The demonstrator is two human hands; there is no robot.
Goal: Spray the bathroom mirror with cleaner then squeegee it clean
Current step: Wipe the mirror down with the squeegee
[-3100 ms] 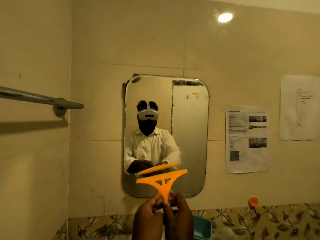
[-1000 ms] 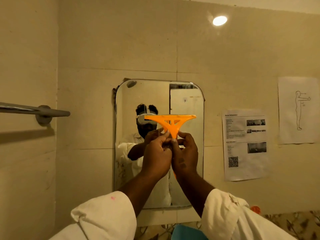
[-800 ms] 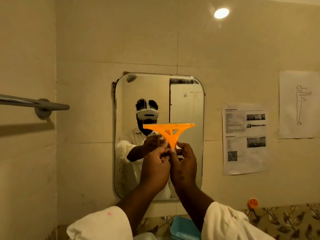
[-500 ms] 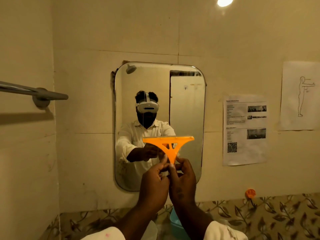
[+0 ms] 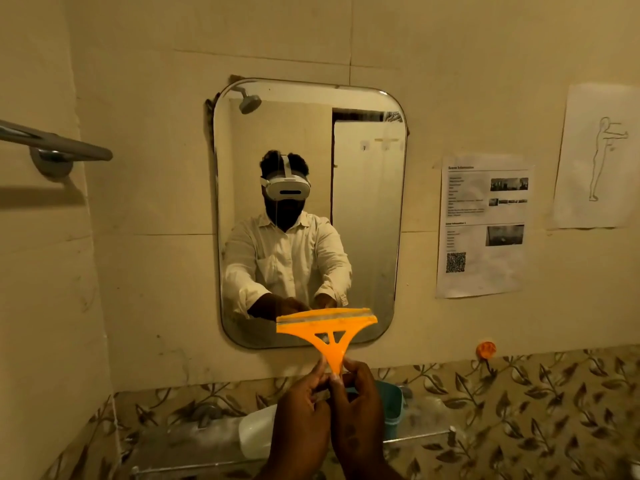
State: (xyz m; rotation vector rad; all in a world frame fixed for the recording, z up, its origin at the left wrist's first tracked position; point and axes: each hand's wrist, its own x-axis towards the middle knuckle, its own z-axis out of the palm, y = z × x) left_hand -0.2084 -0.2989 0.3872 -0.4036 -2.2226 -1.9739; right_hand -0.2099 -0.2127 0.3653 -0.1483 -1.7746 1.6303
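A rounded rectangular mirror [image 5: 367, 209] hangs on the beige tiled wall ahead. An orange squeegee [image 5: 327, 325] sits against the mirror's lower edge, its blade level and pointing up. My left hand [image 5: 301, 414] and my right hand [image 5: 358, 410] both pinch the bottom of its narrow handle from either side. The mirror reflects a person in a pale shirt with a white headset. No spray bottle is visible.
A metal towel bar [image 5: 59, 147] juts from the left wall. Two paper sheets [image 5: 483, 226] hang right of the mirror. A glass shelf [image 5: 415, 439] below holds a teal tub [image 5: 391, 403] and a white container [image 5: 256, 434]. An orange hook [image 5: 486, 348] sticks to the wall.
Both hands have drawn the squeegee down the mirror from about mid-height to its bottom edge. The camera view has tilted downward.
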